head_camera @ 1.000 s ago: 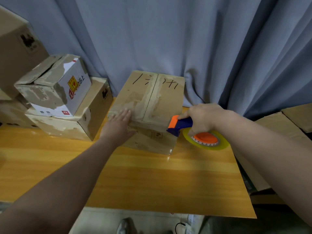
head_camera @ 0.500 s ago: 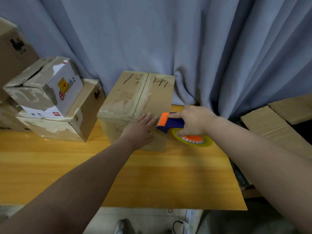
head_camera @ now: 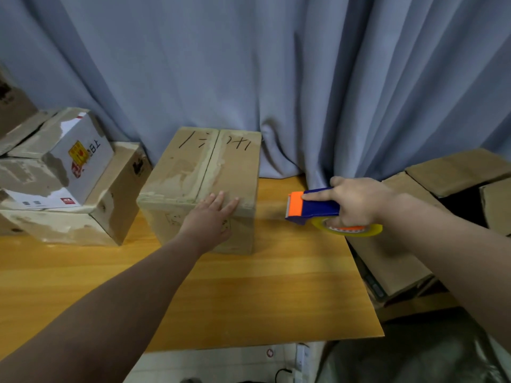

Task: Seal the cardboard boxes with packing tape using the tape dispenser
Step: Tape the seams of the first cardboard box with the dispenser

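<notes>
Gripping one dispenser [head_camera: 318, 209], touching one box [head_camera: 190, 172]

Two hands [head_camera: 210, 225] [head_camera: 356, 203], one tape dispenser [head_camera: 312, 208], at least six boxes [head_camera: 204, 167] [head_camera: 83, 156] [head_camera: 116, 200] [head_camera: 13, 106] [head_camera: 392, 258] [head_camera: 456, 170].

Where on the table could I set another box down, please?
The near half of the table, in front of the marked box, is bare. A narrower gap separates that box from the tape dispenser. The far left is crowded with stacked boxes.

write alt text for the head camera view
A person's left hand rests flat on the front edge of a cardboard box on a wooden table, while the right hand holds a blue-and-orange tape dispenser beside it, clear of the box.
</notes>
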